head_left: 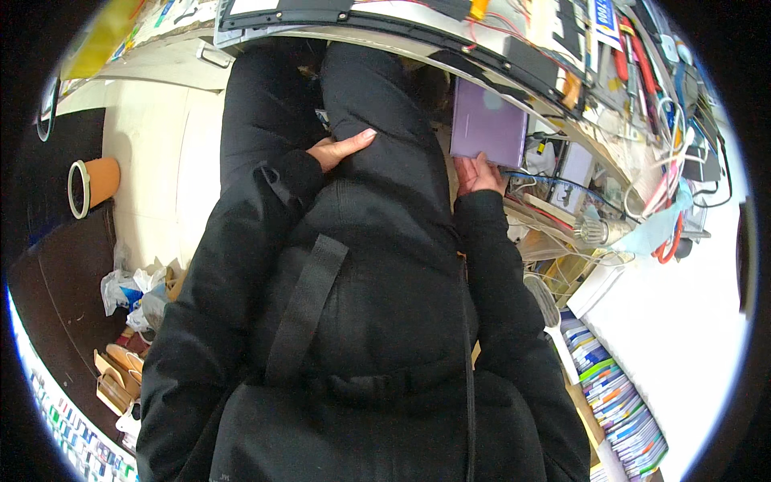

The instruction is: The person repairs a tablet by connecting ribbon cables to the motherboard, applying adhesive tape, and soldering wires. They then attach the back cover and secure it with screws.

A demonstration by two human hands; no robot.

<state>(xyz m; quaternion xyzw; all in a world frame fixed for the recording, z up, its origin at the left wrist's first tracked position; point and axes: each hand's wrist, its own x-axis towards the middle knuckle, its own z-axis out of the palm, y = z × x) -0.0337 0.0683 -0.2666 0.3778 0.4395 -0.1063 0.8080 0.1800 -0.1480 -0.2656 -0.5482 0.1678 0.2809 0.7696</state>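
My left hand [340, 150] rests on my black-trousered thigh with one digit stretched out along the cloth. Its other fingers are mostly hidden between my legs, and I see nothing in it. Under the bench edge, to the right of my knee, my right hand [479, 174] has its fingers closed at the near edge of a flat purple rectangular thing [488, 128]. A faint paler patch shows on its smooth face; its exact kind I cannot tell. The far end goes under the bench edge.
Above my knees runs a cluttered workbench [385, 36] with wires and tools. Cables and small parts crowd the shelf [554, 215] at right. Red-handled scissors [668, 245] hang there. Several colourful boxes [614, 398] are stacked at lower right. An orange bin [102, 181] and plastic bags [140, 293] are at left.
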